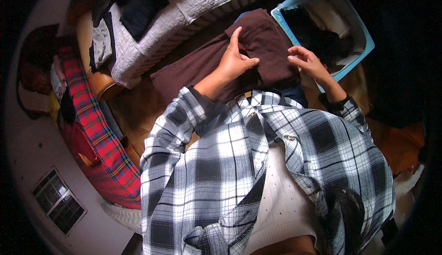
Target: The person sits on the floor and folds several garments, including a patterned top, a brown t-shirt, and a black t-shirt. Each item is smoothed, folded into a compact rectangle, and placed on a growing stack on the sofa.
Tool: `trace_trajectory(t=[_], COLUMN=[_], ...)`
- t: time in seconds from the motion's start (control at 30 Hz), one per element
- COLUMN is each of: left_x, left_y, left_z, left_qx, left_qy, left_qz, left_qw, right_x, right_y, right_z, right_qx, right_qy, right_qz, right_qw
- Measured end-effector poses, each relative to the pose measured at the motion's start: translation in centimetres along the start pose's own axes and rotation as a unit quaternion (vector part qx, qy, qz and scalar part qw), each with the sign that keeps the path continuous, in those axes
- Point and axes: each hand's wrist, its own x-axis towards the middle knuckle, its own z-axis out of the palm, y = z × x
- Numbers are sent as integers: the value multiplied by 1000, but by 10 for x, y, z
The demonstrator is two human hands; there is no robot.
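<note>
A dark maroon garment (pixel 276 47) lies across my lap, with one long part reaching out to the left. Above its left half is my left hand (pixel 236 59), thumb and forefinger spread wide; nothing shows between them. My right hand (pixel 305 61) hovers by the garment's right edge, fingers curled loosely and thumb a little apart from the fingertips, with nothing seen in it. Blue denim (pixel 293 94) shows beneath the garment on the right.
A light blue-rimmed bin (pixel 367 44) holding dark and cream cloth stands at the upper right. A bed with a white quilted cover (pixel 152 37) runs along the top, bearing black folded clothing (pixel 141 16) and a grey garment (pixel 102 44). Red plaid fabric (pixel 100 127) is at left.
</note>
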Motion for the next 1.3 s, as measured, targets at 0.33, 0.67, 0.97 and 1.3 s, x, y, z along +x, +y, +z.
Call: trace_trajectory(t=[0.33,0.67,0.97,1.3], left_x=[11,9,-2,-11], left_y=[8,-15,-6,-2], left_z=[10,11,15,17], left_qx=[461,472,449,431], left_qy=[-127,-166,-136,-87], left_qz=[480,413,362,301], left_qw=[736,761,806,846], right_x=[15,-33,5,22], right_y=[-38,115,149,60], right_z=[42,-1,12,9], right_qx=[-370,-163,192,-260], right_qy=[190,168,-65,100], right_qz=[-368,5,36,-316], right_qw=[832,972,979,907])
